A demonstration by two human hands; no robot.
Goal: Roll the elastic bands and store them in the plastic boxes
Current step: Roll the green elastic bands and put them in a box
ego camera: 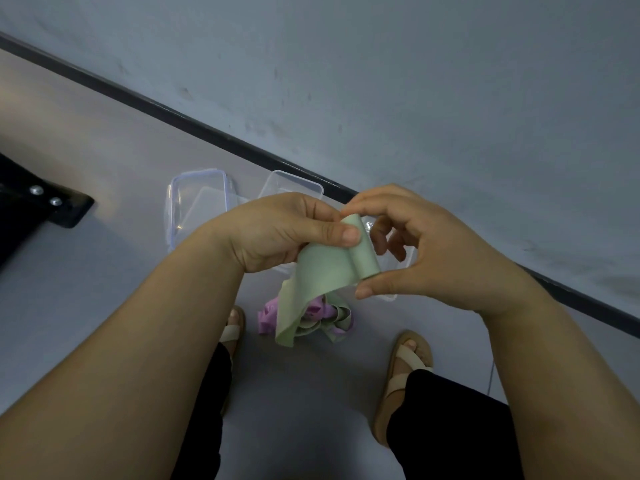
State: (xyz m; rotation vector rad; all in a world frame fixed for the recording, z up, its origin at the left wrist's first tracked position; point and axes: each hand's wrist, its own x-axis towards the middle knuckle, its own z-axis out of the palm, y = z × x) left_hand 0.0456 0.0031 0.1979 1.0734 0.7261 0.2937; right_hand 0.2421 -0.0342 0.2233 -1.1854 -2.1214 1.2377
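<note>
My left hand (273,233) and my right hand (436,251) both pinched the green band (363,259), half rolled up, just above the clear plastic boxes (199,174) that sat on the grey floor (104,271) near the grey wall (415,98).

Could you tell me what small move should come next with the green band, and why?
Probably wind one more turn: the right hand pinches the roll of the green band, the left hand holds its flat part, and a long tail hangs unrolled.

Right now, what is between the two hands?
In the head view, a partly rolled green band spans the gap: the left hand pinches it beside the roll, the right hand holds the roll's ends.
</note>
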